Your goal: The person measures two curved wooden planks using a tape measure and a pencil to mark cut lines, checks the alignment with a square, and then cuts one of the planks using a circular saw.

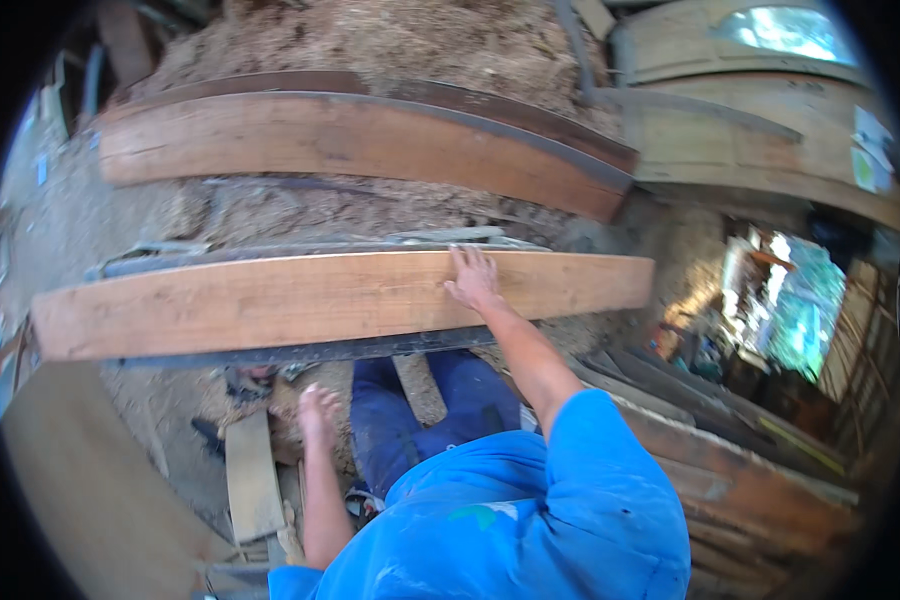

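On a bare plank amid sawdust, right hand lies spread; left hand half-curled, empty.

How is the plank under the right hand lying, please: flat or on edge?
Flat: the plank shows its broad face upward beneath the right hand, with a dark support visible along its near edge.

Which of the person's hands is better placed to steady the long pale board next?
Probably the right hand: it touches the long pale board, right of its middle and close to its far edge. The left hand is off the board, below its near edge in the picture.
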`<act>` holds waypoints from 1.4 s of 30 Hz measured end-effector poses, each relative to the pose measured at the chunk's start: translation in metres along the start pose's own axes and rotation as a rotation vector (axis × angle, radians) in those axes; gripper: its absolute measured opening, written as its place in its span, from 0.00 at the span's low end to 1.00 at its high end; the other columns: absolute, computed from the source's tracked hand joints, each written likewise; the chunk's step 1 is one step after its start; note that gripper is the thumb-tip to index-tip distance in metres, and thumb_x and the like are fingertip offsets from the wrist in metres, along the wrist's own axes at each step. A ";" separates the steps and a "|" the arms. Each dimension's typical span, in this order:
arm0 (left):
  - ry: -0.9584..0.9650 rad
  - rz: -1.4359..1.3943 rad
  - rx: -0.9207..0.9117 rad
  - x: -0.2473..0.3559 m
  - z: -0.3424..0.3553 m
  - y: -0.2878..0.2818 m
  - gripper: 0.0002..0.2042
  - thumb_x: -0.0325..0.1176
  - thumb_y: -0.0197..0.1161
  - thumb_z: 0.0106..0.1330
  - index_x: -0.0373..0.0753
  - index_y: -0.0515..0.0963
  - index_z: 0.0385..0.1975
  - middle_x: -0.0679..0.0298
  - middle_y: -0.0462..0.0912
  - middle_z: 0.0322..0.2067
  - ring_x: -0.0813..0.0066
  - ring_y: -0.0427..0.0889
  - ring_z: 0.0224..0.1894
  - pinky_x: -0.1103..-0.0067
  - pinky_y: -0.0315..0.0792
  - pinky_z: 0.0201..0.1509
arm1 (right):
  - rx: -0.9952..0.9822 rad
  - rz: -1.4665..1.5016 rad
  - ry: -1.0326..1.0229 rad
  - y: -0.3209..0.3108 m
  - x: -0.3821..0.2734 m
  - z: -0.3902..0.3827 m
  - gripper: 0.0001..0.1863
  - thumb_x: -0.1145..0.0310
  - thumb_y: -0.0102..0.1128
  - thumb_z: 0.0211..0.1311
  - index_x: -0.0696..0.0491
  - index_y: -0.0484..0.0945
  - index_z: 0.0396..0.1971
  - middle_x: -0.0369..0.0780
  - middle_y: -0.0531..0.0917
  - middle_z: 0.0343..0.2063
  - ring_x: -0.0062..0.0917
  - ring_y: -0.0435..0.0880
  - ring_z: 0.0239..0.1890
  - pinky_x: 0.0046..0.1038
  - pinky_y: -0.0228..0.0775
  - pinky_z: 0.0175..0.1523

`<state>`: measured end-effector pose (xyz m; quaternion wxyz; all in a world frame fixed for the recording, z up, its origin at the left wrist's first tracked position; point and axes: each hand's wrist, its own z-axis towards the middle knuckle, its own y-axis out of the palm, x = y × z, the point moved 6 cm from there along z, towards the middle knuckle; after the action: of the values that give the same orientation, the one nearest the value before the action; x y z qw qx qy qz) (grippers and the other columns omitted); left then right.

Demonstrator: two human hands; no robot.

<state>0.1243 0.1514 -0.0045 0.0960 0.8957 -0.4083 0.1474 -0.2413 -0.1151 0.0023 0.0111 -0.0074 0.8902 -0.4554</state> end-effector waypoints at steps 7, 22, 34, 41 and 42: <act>-0.013 0.606 0.006 -0.085 -0.062 0.053 0.15 0.42 0.57 0.70 0.37 0.78 0.45 0.64 0.83 0.32 0.75 0.83 0.32 0.79 0.76 0.36 | -0.227 0.159 -0.200 -0.017 0.003 -0.003 0.45 0.51 0.64 0.56 0.45 0.54 0.72 0.43 0.56 0.71 0.37 0.50 0.74 0.50 0.49 0.72; 0.376 0.758 0.121 -0.034 -0.111 0.166 0.18 0.48 0.58 0.66 0.39 0.82 0.43 0.55 0.84 0.43 0.61 0.82 0.48 0.69 0.74 0.53 | 0.057 0.309 -0.612 -0.006 0.060 -0.010 0.29 0.64 0.64 0.57 0.60 0.72 0.57 0.56 0.76 0.55 0.51 0.72 0.58 0.43 0.63 0.65; 0.688 0.464 1.066 0.055 -0.318 -0.122 0.13 0.43 0.58 0.63 0.39 0.79 0.32 0.52 0.81 0.31 0.52 0.81 0.39 0.62 0.75 0.44 | -0.309 0.353 -0.752 -0.044 0.033 -0.098 0.13 0.63 0.61 0.61 0.60 0.83 0.32 0.49 0.84 0.28 0.37 0.84 0.35 0.37 0.74 0.44; 0.436 0.422 1.690 0.125 -0.403 -0.396 0.27 0.50 0.63 0.61 0.41 0.74 0.56 0.50 0.71 0.58 0.50 0.71 0.61 0.64 0.67 0.63 | -0.357 0.015 -0.476 -0.039 0.082 -0.062 0.14 0.64 0.62 0.61 0.62 0.82 0.34 0.42 0.84 0.23 0.29 0.83 0.24 0.33 0.76 0.35; 0.314 0.402 1.684 0.108 -0.412 -0.431 0.30 0.52 0.61 0.63 0.45 0.69 0.62 0.51 0.67 0.61 0.46 0.69 0.62 0.61 0.66 0.64 | -0.405 0.007 -0.356 -0.033 0.088 -0.076 0.14 0.63 0.63 0.61 0.61 0.82 0.34 0.42 0.84 0.22 0.29 0.82 0.23 0.33 0.76 0.33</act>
<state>0.4424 0.4753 0.3968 -0.5691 0.5496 -0.2962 0.5351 -0.3313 -0.0745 0.0723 0.1673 -0.0862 0.9472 -0.2594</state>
